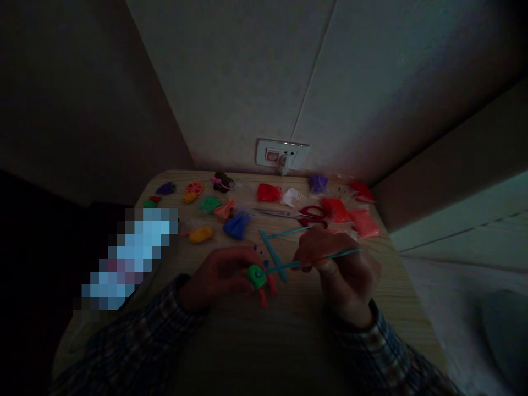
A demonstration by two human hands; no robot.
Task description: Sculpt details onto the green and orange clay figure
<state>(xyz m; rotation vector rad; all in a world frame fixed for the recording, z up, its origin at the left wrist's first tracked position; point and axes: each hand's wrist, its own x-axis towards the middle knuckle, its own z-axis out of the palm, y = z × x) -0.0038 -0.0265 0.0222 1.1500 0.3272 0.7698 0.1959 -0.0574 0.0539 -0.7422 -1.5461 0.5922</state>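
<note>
My left hand [223, 278] is closed around a small clay figure [256, 276] with a green rounded top and reddish-orange limbs. A dark bluish spot shows on the green part. In my right hand [340, 269] is a thin blue modelling tool [284, 268], held like a pen, its tip at the green part; I cannot tell how firmly it touches. On the table behind the figure lie a flat blue clay knife [273, 256] and another thin blue tool [289, 232]. Tiny dark bits [266, 263] are scattered beside the knife.
Red-handled scissors [311, 214] lie across the wooden table [396, 308]. Behind them are bags of red clay [336, 209], and purple clay [318, 183]. Blue clay [236, 225], yellow clay [201, 235] and small clay pieces [194, 188] sit left. A pixelated bright screen [132, 258] stands at the left edge.
</note>
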